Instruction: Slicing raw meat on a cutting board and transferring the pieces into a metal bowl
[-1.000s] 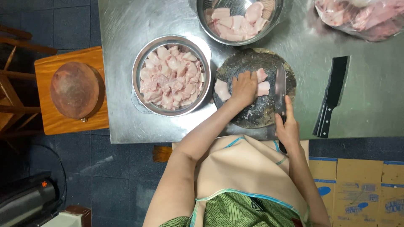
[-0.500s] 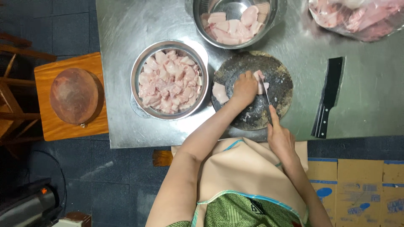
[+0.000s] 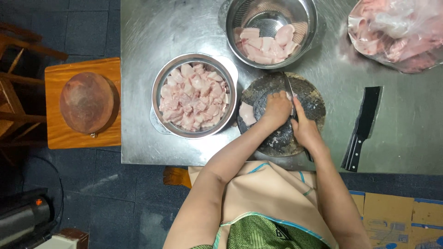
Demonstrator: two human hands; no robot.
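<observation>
While left hand [image 3: 277, 109] pins meat [image 3: 247, 114], right hand [image 3: 304, 130] seemingly grips knife [image 3: 290, 90], two bowls [image 3: 159, 78].

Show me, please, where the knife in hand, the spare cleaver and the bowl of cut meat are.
knife [image 3: 289, 87], head view, on the bare blade above the hands.
cleaver [image 3: 367, 113], head view, on the middle of its dark blade.
bowl of cut meat [image 3: 157, 90], head view, on its left metal rim.
</observation>
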